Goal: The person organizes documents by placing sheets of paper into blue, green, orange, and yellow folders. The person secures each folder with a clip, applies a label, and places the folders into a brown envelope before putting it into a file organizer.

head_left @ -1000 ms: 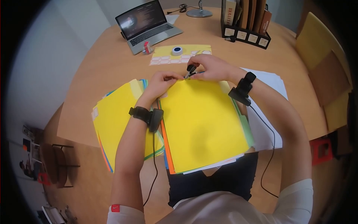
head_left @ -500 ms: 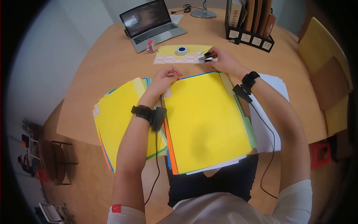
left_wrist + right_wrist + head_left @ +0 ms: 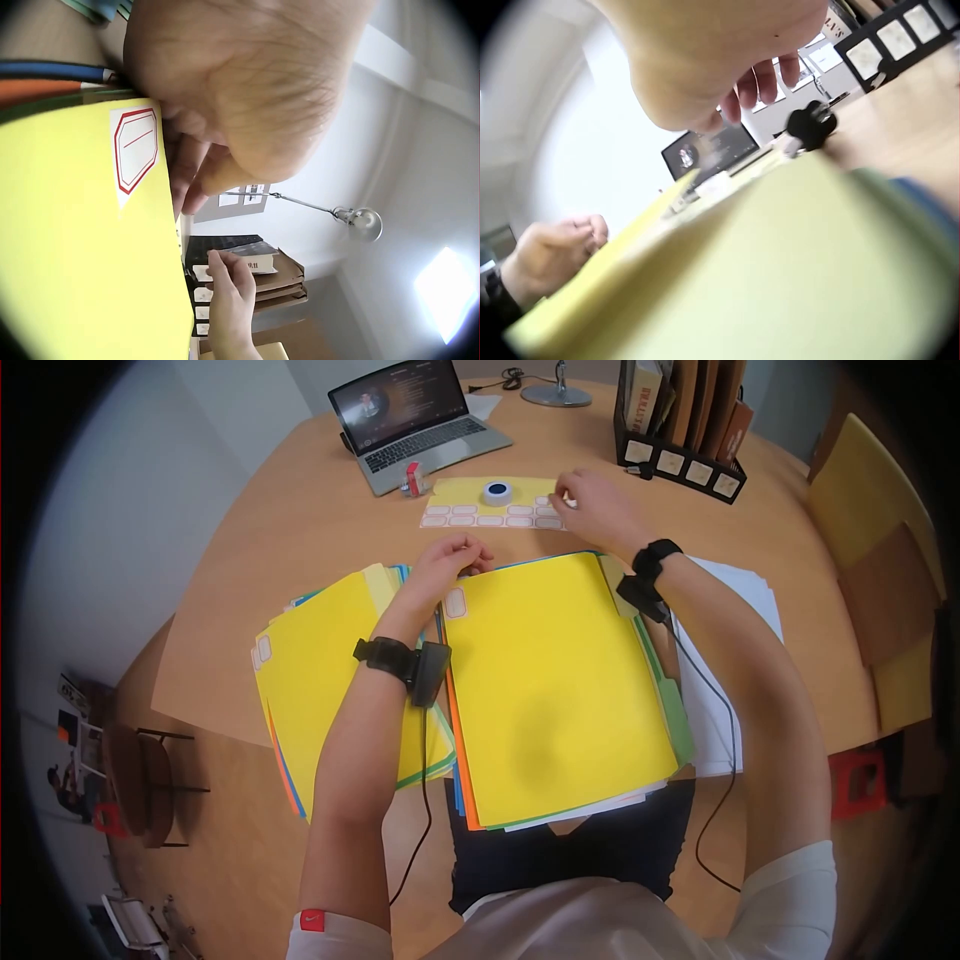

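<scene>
Nearest the table's left edge, we see a fanned stack of yellow card folders with coloured edges, jutting past the near edge; a bump from the forearm above could spill it. Next is our left hand, fingers loosely bent, gripping nothing we can make out, at the far left corner of a bright yellow rectangular folder. This tops the middle stack and also overhangs the table's near edge, so leaning forward could skew its layers. Toward the table's far edge, a round white roll with a dark centre sits on a yellow-and-white sheet of red-bordered labels; a careless sweep could drag both. Our right hand is relaxed, apparently unloaded, near a small black tool with metal parts. Rightmost, a thin black cable crosses loose white paper sheets and could snag them.
</scene>
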`<state>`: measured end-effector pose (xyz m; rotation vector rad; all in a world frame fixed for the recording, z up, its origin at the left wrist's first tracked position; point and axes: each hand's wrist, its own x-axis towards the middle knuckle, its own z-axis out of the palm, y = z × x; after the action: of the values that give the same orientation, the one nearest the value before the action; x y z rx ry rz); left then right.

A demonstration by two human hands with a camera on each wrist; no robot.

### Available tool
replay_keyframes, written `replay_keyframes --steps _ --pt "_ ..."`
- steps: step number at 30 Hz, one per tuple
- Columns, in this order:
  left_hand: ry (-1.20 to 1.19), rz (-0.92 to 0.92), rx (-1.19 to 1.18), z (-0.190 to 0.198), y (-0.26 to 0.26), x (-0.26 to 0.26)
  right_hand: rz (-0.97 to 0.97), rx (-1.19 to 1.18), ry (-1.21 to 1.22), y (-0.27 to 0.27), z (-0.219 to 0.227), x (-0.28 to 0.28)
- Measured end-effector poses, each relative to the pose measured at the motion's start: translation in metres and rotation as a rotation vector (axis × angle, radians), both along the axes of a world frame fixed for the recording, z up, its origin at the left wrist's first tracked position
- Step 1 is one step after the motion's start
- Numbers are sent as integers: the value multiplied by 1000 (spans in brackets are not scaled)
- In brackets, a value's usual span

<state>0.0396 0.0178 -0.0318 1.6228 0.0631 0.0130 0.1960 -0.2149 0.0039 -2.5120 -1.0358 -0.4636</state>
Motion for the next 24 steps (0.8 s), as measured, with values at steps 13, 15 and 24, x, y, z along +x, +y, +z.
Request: replay_keyframes --steps 13,15,24 --pt "4 4 19 3 0 -1 -57 -508 357 74 6 -8" --pt "11 6 29 3 -1 -3 -72 -517 378 74 9 -12" --pt "8 58 33 8 -2 -6 -74 -278 298 65 -6 -6"
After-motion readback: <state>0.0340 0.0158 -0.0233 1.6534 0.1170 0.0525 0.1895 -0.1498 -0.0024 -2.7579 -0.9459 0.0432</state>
